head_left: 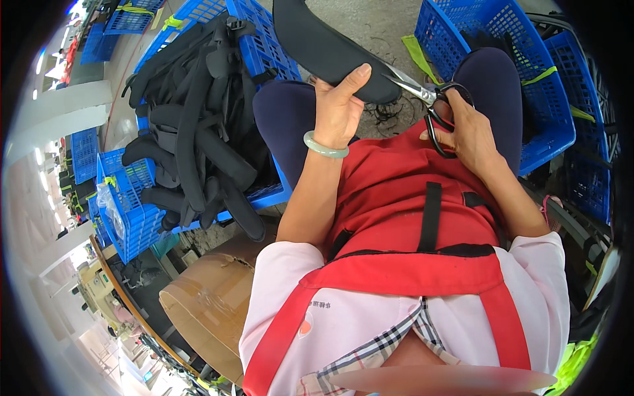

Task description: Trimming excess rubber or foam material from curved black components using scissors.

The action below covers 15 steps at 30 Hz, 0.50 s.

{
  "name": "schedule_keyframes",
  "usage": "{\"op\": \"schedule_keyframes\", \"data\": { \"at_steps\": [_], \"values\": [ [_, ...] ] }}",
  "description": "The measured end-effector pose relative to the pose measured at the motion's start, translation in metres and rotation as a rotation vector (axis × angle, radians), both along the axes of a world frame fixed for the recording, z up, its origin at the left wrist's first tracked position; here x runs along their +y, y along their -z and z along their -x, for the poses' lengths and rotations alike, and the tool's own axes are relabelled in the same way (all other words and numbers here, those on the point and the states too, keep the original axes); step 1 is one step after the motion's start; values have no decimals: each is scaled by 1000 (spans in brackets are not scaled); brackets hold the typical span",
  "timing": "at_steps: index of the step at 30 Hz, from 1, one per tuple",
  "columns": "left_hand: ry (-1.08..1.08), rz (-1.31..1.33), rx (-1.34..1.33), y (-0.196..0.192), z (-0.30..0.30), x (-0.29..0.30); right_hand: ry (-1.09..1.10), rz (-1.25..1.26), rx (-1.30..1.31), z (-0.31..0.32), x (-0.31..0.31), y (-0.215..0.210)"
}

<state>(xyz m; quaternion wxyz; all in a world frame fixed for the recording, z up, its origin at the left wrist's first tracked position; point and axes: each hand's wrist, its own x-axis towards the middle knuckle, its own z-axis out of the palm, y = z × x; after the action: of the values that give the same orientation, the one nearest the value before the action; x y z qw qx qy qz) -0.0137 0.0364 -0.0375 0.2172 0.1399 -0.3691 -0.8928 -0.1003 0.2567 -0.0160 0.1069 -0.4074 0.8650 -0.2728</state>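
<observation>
Two hands work above the person's lap. The left hand (338,105), a pale green bangle (325,146) at its wrist, grips the near edge of a black padded strap piece (323,46), thumb on top; the fingers beneath are hidden, and the piece's far end is cut off by the upper frame edge. The right hand (470,132) is closed through the black loops of a pair of scissors (422,99), whose steel blades are parted with their tips touching the piece's edge; the fingers inside the loops are hard to make out. A blue plastic crate (264,46) on the left holds a heap of similar black straps (198,132). Another blue crate (528,72) stands on the right, its contents mostly hidden behind a knee. A red apron (409,191) covers the lap.
</observation>
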Motion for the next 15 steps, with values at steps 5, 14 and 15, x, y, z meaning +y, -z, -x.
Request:
{"op": "schedule_keyframes", "data": {
  "at_steps": [5,14,15],
  "values": [
    [1,-9,5,1,-2,1,-8,-63,-113,1,-1,-3],
    [29,-49,25,8,-1,-7,-12,56,-487,7,2,7],
    [28,-45,28,9,0,-8,-17,65,-572,6,3,6]
  ]
}}
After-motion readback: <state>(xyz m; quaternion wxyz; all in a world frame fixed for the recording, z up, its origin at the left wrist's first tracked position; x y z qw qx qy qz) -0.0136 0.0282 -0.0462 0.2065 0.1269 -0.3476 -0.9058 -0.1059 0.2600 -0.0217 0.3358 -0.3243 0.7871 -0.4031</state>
